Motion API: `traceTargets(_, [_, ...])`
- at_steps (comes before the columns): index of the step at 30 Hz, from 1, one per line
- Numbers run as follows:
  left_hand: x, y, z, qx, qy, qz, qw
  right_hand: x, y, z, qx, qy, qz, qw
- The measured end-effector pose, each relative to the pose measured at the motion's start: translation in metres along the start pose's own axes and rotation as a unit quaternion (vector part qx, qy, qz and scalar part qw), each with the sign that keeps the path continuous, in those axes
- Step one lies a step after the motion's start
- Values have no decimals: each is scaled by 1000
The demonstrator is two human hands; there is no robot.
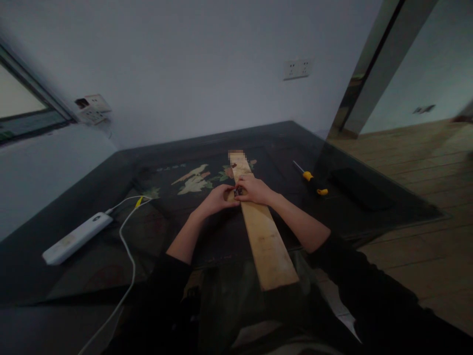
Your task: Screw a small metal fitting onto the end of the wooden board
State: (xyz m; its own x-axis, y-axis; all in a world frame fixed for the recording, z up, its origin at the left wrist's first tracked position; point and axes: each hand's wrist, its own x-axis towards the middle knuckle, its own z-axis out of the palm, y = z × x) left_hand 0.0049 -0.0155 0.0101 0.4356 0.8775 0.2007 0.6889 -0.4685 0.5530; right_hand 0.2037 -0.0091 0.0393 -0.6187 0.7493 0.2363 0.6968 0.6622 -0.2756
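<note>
Dark table (221, 236), bird-and-flower print on top. Wooden board (271, 246) lies on it, near end past table's edge. White power strip (77, 239) at left. Left hand (218, 198) and right hand (255, 190) both pinch small dark part (237, 192) at board's left edge, details hidden. Screwdriver (310, 180) right, apart. Wall socket (297, 69) beyond.

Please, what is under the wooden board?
The dark table is under the board, with painted flowers showing beside its far part. Whatever the board covers directly cannot be seen.
</note>
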Motion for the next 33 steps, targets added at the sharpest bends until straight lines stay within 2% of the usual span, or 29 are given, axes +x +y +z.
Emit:
traceTargets(6, [1, 1, -5, 43, -5, 31, 999, -1, -2, -1, 4, -1, 9, 1000])
traceTargets(12, [1, 6, -8, 74, -10, 29, 997, -1, 0, -1, 3, -10, 0, 1000])
traceTargets(20, [-3, 14, -13, 144, -10, 53, 988, -1, -10, -2, -66, -24, -27, 997])
traceTargets(33, [-2, 11, -13, 127, -23, 62, 990, 1, -4, -3, -35, -35, -50, 998])
